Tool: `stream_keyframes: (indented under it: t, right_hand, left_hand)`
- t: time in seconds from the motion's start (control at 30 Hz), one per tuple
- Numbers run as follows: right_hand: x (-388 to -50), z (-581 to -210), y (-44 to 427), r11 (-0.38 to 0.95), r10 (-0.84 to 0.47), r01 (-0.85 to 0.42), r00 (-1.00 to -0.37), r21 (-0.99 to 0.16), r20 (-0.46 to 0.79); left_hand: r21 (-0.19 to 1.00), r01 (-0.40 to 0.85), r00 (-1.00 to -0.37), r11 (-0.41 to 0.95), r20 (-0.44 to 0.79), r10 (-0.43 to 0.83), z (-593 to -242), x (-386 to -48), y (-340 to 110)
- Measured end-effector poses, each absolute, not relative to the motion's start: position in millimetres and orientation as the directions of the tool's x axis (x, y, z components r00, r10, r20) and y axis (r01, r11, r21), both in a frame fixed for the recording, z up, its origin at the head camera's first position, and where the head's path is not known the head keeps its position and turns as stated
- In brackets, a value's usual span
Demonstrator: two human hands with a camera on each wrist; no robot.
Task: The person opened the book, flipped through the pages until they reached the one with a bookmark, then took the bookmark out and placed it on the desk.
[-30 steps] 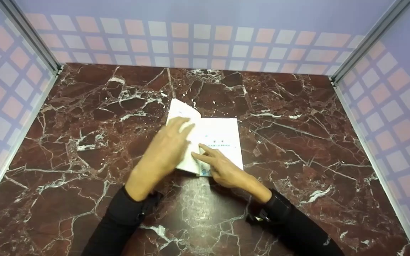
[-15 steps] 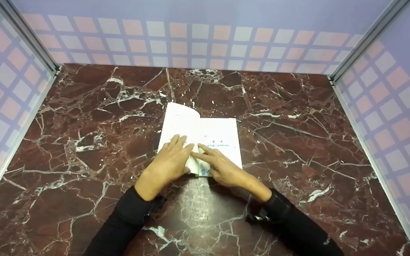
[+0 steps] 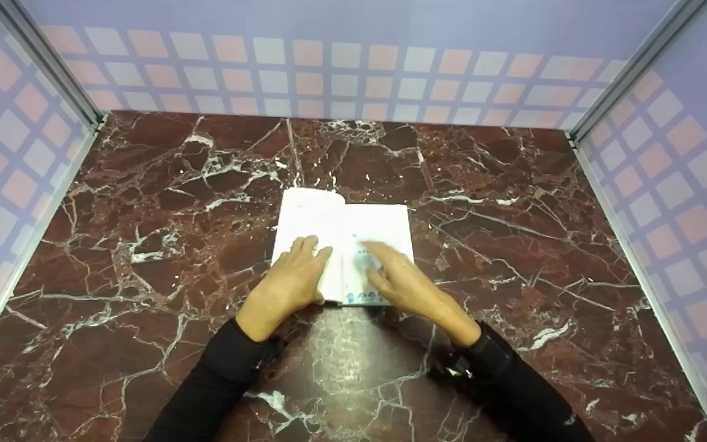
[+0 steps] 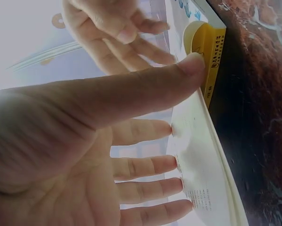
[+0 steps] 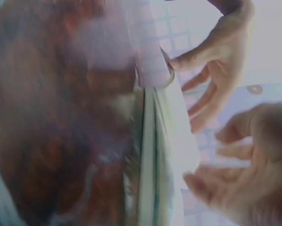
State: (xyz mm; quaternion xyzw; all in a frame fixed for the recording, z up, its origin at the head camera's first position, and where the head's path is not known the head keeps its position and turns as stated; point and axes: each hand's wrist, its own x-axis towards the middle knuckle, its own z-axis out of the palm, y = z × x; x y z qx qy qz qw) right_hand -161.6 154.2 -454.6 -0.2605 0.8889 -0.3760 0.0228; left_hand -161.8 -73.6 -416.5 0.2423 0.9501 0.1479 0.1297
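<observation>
A book (image 3: 312, 215) with white pages lies spread on the table, its right page carrying faint print and small blue figures along the bottom. My left hand (image 3: 289, 276) rests its fingertips on the left page, and its thumb lies by the lower edge near the spine. In the left wrist view those fingers are straight and apart, beside the book's yellow spine (image 4: 214, 56). Over the right page hovers my right hand (image 3: 405, 285), blurred. Its fingers look loosely bent around nothing in the right wrist view, close to the page edges (image 5: 159, 155).
Dark red marbled tabletop (image 3: 145, 258) with white veins surrounds the book. Pale purple panels with pink and white squares (image 3: 347, 80) stand at the back and both sides, joined by metal corner posts (image 3: 636, 67).
My left hand moved down onto the left page, which now lies flatter. My right hand has left the book's middle, shifting right and lifting off the page.
</observation>
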Motion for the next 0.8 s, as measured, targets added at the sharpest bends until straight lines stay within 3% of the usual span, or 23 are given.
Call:
stream_keyframes:
  t: [0.17,0.3,0.63,0.8]
  right_hand:
    - [-160.5,-446.6,160.4,0.843,-0.244,-0.335,-0.936,-0.422,0.254]
    - [-160.0,-443.2,161.9,0.930,-0.133,-0.201,-0.964,-0.308,0.229]
    - [-150.6,-451.2,149.1,0.982,-0.116,-0.121,-0.992,-0.143,0.039]
    - [-147.0,-457.0,143.1,0.987,-0.118,-0.107,-0.989,-0.123,-0.085]
  left_hand:
    - [0.346,0.411,-0.848,0.844,-0.196,0.493,-416.1,-162.8,-72.6]
    - [0.346,0.396,-0.846,0.851,-0.223,0.484,-416.1,-164.1,-72.1]
    - [0.361,0.361,-0.841,0.860,-0.273,0.467,-415.6,-164.8,-74.0]
    - [0.369,0.352,-0.839,0.860,-0.284,0.465,-414.4,-163.9,-74.6]
